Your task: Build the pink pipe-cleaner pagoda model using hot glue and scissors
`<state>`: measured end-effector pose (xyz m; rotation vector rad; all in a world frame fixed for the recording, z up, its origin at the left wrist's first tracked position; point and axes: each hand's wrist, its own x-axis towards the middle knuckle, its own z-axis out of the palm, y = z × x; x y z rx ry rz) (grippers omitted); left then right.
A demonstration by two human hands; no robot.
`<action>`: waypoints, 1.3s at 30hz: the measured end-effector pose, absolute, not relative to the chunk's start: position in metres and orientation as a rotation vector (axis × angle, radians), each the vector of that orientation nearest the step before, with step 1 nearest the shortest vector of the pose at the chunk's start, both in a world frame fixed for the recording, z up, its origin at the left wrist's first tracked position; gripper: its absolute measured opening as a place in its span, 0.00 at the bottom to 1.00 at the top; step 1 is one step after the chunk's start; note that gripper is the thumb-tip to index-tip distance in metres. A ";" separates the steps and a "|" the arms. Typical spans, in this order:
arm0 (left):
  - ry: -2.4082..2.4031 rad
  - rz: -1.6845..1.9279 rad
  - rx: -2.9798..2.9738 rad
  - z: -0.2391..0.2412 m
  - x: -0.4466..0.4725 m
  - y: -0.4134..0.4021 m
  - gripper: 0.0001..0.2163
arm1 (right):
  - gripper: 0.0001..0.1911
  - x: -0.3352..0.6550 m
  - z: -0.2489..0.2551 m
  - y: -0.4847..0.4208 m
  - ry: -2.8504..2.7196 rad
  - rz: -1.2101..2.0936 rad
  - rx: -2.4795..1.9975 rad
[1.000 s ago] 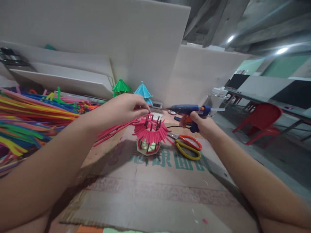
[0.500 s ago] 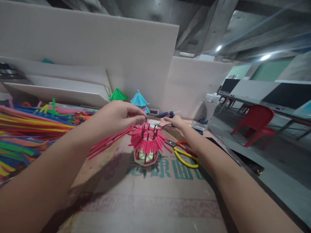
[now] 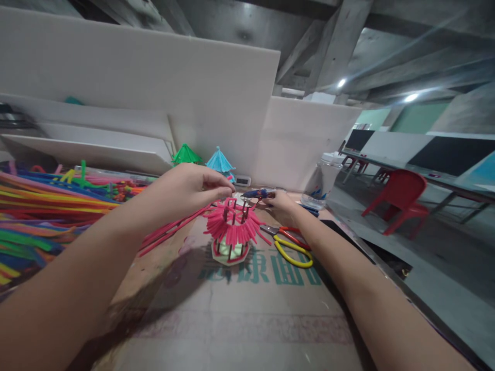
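A small pavilion model (image 3: 231, 226) of pink pipe cleaners, with dark upright posts and a pale polygonal base, stands on the cardboard. My left hand (image 3: 193, 188) is just behind and left of its top, thumb and fingers pinched together; what they hold, if anything, is too small to make out. Beyond the model on the right, my right hand (image 3: 281, 202) is closed around a dark blue glue gun (image 3: 257, 194), whose nozzle points left. Pliers (image 3: 291, 246) with one red and one yellow handle lie beside the model, near my right forearm.
Bundles of coloured pipe cleaners (image 3: 46, 206) lie at the left. Loose pink pipe cleaners (image 3: 170, 232) rest by my left wrist. Green (image 3: 186, 153) and blue (image 3: 219, 159) little roofs stand behind, before white boards (image 3: 216, 98). A clear plastic jar (image 3: 322, 180) stands back right.
My right hand has closed further around the glue gun, which now sits lower and tilts less. My left hand keeps its pinch in nearly the same place. The view has shifted slightly.
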<state>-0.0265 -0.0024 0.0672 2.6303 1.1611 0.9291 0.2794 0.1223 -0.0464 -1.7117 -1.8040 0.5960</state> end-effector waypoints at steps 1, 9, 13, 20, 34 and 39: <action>1.157 0.920 2.627 0.067 -0.026 -0.003 0.17 | 0.21 0.281 -0.047 0.122 -1.821 0.576 -1.721; 1.120 0.922 2.607 0.064 -0.025 -0.005 0.17 | 0.20 0.284 -0.048 0.147 -1.969 0.399 -1.837; 1.122 0.915 2.610 0.065 -0.024 -0.006 0.16 | 0.20 0.289 -0.052 0.150 -2.008 0.319 -1.915; 1.112 0.913 2.604 0.065 -0.023 -0.007 0.15 | 0.20 0.290 -0.042 0.138 -2.067 0.148 -2.086; 1.043 0.801 2.584 0.066 -0.021 -0.018 0.15 | 0.16 0.258 0.091 0.007 -2.025 -0.160 -1.370; 0.860 0.774 2.712 0.061 -0.016 -0.016 0.14 | 0.05 0.218 0.080 -0.036 -2.123 0.054 -0.801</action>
